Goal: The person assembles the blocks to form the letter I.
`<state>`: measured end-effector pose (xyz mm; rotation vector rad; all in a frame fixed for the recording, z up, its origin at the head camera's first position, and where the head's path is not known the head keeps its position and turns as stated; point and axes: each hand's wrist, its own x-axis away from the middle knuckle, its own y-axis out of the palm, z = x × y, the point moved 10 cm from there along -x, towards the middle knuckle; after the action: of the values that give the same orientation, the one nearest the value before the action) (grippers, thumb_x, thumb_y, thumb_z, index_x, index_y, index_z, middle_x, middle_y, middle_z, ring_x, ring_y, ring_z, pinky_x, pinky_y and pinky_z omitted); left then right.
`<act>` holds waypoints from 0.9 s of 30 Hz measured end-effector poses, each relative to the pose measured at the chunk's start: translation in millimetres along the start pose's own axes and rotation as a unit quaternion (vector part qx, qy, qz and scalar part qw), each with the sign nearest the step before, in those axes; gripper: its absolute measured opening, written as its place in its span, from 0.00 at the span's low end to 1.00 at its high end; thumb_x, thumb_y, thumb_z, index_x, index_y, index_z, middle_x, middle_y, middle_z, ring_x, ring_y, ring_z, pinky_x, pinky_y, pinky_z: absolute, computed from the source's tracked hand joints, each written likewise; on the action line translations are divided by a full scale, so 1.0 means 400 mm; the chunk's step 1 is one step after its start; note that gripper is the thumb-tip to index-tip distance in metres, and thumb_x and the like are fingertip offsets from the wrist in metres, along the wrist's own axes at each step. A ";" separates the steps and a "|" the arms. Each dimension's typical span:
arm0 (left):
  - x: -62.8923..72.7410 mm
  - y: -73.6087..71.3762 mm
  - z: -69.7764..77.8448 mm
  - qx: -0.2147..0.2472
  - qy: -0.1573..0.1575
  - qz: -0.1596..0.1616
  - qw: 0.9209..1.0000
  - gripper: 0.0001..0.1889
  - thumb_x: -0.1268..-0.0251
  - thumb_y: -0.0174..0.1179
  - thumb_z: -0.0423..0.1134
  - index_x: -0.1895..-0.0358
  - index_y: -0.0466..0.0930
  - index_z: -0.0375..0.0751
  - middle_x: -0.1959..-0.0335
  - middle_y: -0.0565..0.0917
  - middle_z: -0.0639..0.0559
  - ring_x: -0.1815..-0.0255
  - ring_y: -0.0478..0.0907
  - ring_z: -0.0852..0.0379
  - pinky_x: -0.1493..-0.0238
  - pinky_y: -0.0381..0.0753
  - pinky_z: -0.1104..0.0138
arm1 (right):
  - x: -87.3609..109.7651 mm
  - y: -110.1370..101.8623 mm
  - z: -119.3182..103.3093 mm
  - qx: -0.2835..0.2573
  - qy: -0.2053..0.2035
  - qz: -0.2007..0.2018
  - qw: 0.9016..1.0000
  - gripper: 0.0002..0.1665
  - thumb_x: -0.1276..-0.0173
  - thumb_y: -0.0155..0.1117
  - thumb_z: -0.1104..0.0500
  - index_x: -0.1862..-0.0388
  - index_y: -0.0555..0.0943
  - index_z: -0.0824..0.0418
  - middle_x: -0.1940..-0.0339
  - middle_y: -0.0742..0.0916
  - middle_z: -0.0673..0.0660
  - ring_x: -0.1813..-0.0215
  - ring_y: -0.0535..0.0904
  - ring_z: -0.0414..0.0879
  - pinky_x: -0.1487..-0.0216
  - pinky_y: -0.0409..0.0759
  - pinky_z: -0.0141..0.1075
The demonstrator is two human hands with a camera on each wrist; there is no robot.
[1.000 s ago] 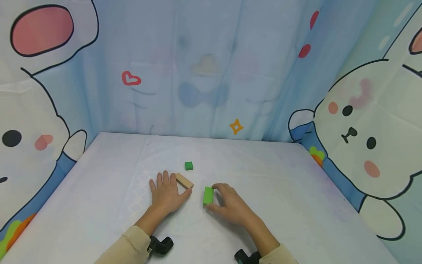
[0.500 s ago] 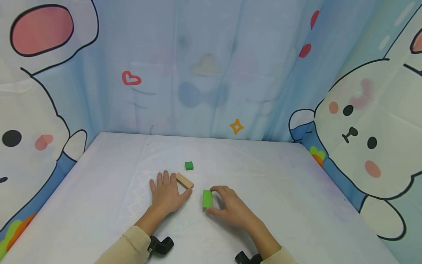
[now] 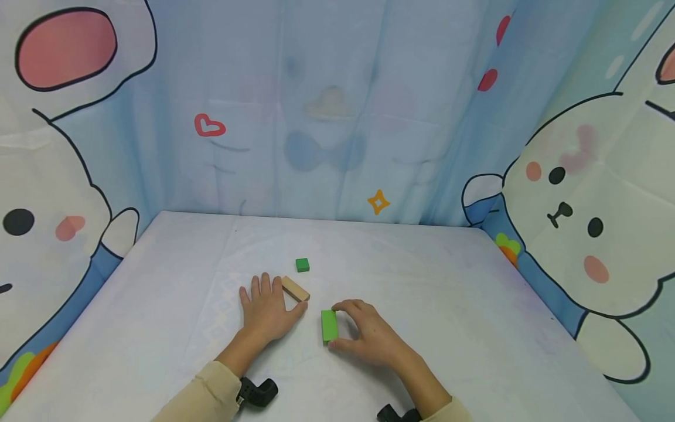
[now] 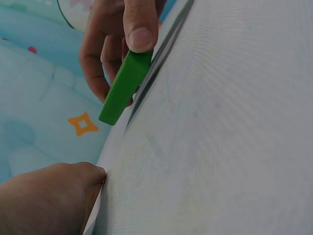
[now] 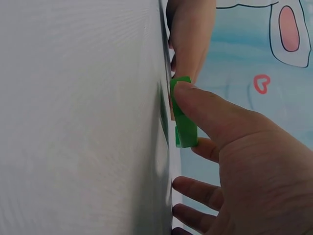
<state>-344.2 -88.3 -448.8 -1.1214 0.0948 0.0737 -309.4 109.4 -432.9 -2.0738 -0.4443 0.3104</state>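
A bright green rectangular block (image 3: pixel 329 326) is pinched by its two ends between the thumb and a finger of my right hand (image 3: pixel 369 331). In the left wrist view the green block (image 4: pixel 124 90) appears just over the white cloth, a dark shadow beside it. My left hand (image 3: pixel 267 310) lies palm down on the table with straight, spread fingers. Between its index finger and thumb, at their tips, lies a plain wooden block (image 3: pixel 295 289), set at a slant. In the right wrist view, the right thumb (image 5: pixel 210 105) presses along the green block.
A small darker green cube (image 3: pixel 302 265) sits beyond the wooden block. The white table (image 3: pixel 448 281) runs back to a light blue curtain (image 3: pixel 327 105) printed with cartoon rabbits. Each wrist carries a black camera (image 3: pixel 258 391).
My right hand has drawn the green block toward the near edge and slightly left. The left hand, wooden block and green cube have stayed in place.
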 end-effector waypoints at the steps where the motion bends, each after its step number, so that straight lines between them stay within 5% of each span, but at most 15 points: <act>1: 0.000 0.000 0.000 0.000 0.001 0.000 1.000 0.47 0.33 0.58 0.65 0.25 0.64 0.28 0.22 0.60 0.26 0.18 0.51 0.27 0.24 0.45 0.28 | 0.001 0.000 0.000 0.000 0.000 0.000 1.000 0.37 0.39 0.78 0.40 0.33 0.76 0.46 0.30 0.79 0.56 0.26 0.72 0.59 0.29 0.73 0.61; 27: 0.002 -0.003 0.005 0.012 0.003 0.009 1.000 0.47 0.34 0.60 0.65 0.26 0.64 0.28 0.23 0.61 0.25 0.19 0.51 0.27 0.25 0.44 0.27 | 0.009 0.010 0.003 0.010 0.002 0.004 1.000 0.38 0.42 0.79 0.38 0.35 0.78 0.46 0.28 0.77 0.58 0.23 0.69 0.62 0.27 0.70 0.62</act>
<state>-343.2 -87.1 -447.0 -1.0960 0.1102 0.0859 -305.9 109.9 -436.9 -2.0561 -0.4285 0.3138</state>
